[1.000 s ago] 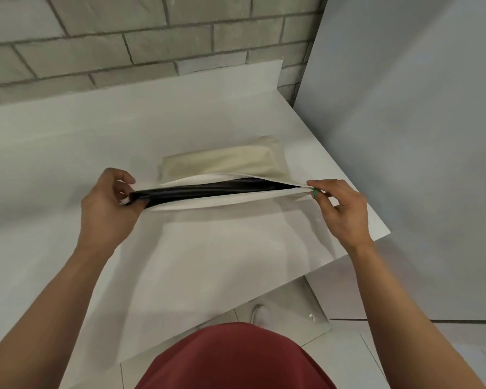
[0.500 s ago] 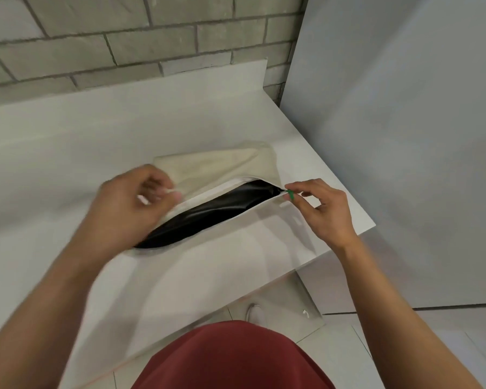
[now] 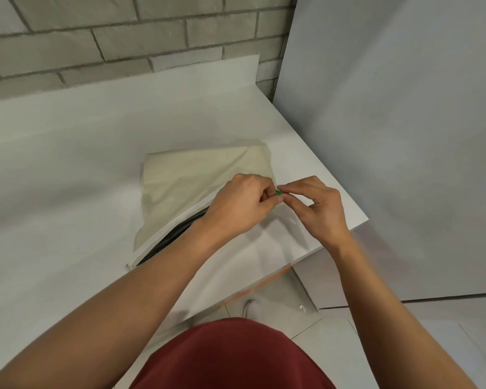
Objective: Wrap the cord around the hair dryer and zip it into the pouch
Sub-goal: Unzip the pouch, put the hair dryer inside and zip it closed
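A cream pouch [image 3: 197, 175] lies on the white table [image 3: 68, 164]. Its white zipper edge gapes open along the near side. Something black, the hair dryer [image 3: 177, 231], shows inside the gap, and the cord is hidden. Both hands meet at the pouch's right end, around a small green zipper pull [image 3: 278, 192]. My right hand [image 3: 320, 211] pinches the pull between thumb and forefinger. My left hand [image 3: 236, 209] has its fingers curled and pinches the pouch edge right beside the pull.
The table's right edge [image 3: 348, 209] runs just past my right hand, with tiled floor [image 3: 306, 327] and a shoe below. A grey panel [image 3: 390, 136] stands to the right and a brick wall [image 3: 124, 37] at the back.
My left hand let go of the pouch's left end and crossed to the right end beside the zipper pull. The pouch has swung so its left end lies nearer me.
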### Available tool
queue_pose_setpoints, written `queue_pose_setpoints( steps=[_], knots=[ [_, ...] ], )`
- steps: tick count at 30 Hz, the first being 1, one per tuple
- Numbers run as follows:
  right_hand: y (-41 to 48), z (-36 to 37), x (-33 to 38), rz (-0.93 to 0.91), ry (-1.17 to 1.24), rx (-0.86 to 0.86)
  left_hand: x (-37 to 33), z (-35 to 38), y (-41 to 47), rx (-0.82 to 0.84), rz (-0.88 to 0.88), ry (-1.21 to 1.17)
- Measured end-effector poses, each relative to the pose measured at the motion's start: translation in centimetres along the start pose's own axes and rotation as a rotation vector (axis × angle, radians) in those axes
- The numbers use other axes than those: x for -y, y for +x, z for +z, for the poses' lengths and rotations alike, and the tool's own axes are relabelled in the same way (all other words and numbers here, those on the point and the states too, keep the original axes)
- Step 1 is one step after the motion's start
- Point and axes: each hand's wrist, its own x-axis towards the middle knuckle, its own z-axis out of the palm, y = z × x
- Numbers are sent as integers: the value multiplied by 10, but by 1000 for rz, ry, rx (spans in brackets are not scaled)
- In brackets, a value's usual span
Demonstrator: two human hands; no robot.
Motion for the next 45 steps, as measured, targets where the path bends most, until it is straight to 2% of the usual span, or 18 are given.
queue_pose_setpoints(
  steps=[3,6,10,14,18,20,22,25,27,38,42,45],
  knots=[
    [2,0,0,3,-15,-4,-1,-4,-1,4,-47,-52],
    [3,0,-1,-26,-42,7,-5,-6,-5,57,-183,-216],
    [6,-6,-8,-4,-59,-27,5,-5,-15,-12,-310,-260],
    [2,-14,-20,32,-85,-23,27,-12,-35,-190,-282,-97],
    [7,-25,-13,107,-177,243,38,-19,-44,-338,-133,-30],
    [15,-18,15,62,-138,302,39,-24,-41,-368,-110,-25],
    [24,2,47,-38,-130,277,37,-29,-38,-363,-102,-45],
    [34,44,63,-241,-343,199,37,-31,-38,-354,-107,-75],
    [39,56,57,-304,-379,138,42,-32,-43,-353,-121,-76],
    [38,36,29,-373,-385,131,63,-39,-87,-456,-325,-91],
    [35,32,24,-344,-366,246,69,-47,-98,-475,-359,-101],
    [27,52,52,-361,-358,311,67,-50,-100,-478,-353,-83]
  ],
)
